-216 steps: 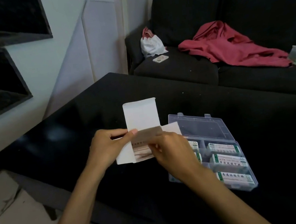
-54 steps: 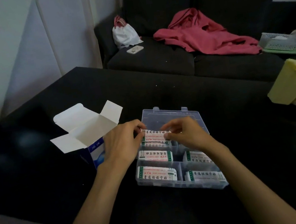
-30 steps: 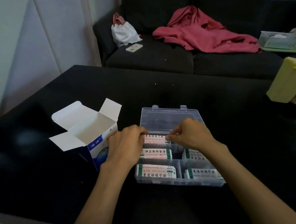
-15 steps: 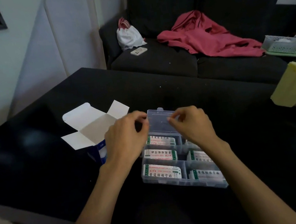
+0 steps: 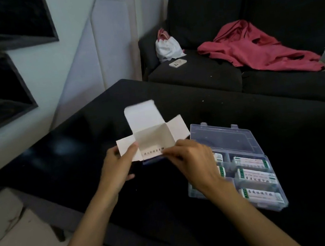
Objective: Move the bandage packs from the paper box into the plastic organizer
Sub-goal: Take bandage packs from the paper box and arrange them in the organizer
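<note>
The left hand (image 5: 118,169) grips the open paper box (image 5: 152,132) by its left side, thumb curled over a white flap, holding it above the black table (image 5: 284,125) with its mouth facing the camera. The right hand (image 5: 192,160) reaches to the box's near edge, its fingers (image 5: 169,153) pinched together on a bandage pack (image 5: 152,152) that lies in the opening, its printed end showing. Just right of the box, the clear plastic organizer (image 5: 222,135) lies on the table with its lid laid back on the far side. Several bandage packs (image 5: 256,178) with green-edged labels lie in its near compartments, partly hidden by the right wrist. On the dark sofa (image 5: 203,74) beyond the table lie a red garment (image 5: 251,48), a white drawstring bag (image 5: 167,47) and a phone (image 5: 177,63).
</note>
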Available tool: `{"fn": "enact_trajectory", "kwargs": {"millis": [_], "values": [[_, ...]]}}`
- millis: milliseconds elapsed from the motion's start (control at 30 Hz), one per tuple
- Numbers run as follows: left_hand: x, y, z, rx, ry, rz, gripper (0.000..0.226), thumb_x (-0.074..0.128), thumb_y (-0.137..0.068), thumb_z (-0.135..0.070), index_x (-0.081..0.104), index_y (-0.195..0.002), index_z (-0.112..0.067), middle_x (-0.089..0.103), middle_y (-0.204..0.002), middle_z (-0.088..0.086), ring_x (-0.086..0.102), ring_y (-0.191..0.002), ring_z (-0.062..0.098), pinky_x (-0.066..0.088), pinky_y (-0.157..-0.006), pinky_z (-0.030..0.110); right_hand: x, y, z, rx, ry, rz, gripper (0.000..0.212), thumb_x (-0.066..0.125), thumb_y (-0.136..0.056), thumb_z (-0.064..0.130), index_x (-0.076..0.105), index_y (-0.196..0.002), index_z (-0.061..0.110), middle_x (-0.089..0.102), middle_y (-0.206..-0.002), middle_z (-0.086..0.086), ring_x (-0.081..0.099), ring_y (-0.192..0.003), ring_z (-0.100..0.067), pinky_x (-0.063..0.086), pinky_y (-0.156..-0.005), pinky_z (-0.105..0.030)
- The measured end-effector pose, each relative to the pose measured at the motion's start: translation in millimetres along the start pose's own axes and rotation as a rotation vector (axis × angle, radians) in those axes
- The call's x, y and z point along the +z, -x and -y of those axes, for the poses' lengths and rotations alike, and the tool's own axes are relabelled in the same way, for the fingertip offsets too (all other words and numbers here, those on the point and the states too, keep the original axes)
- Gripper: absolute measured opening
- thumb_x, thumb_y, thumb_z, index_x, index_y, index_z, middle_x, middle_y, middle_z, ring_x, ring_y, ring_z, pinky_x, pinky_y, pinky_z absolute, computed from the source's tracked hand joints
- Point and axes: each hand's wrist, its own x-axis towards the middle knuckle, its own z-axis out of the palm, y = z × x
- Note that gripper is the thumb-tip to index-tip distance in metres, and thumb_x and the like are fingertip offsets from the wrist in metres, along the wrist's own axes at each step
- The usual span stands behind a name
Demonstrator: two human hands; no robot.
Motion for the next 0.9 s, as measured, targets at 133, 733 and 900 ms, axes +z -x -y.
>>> {"fn": "enact_trajectory", "kwargs": {"millis": [133,733,900], "values": [[16,11,-9,0.218,0.097,0.005,0.020,0.062,-0.091,-0.024,0.064,-0.110,-0.031,0.070,-0.092,-0.012,0.067,-0.085,0.006,0.053,-0.070,0.022,-1,13,-7,-0.001,-0.072,0.006,0.018,0.066,-0.084,0.030,0.076,-0.093,0.017,0.073,-0.087,-0.002,0.068,-0.073,-0.016,0.057,-0.064,-0.025],[50,0,-16,0.325,0.140,-0.215,0.025,0.075,-0.080,-0.023,0.073,-0.104,-0.018,0.071,-0.095,-0.009,0.066,-0.087,0.001,0.052,-0.074,0.015,-21,10,-20,0.210,-0.150,-0.019,0.027,0.060,-0.090,0.014,0.068,-0.115,0.017,0.072,-0.098,-0.001,0.064,-0.082,-0.014,0.055,-0.071,-0.028],[45,-4,-7,0.319,-0.016,-0.034,0.012,0.079,-0.075,-0.023,0.075,-0.085,-0.028,0.073,-0.092,-0.009,0.067,-0.090,0.002,0.052,-0.089,0.027,-12,5,-14,0.168,-0.079,0.225,0.022,0.054,-0.092,0.010,0.071,-0.106,0.015,0.071,-0.102,-0.005,0.065,-0.085,-0.021,0.050,-0.073,-0.028]]}}
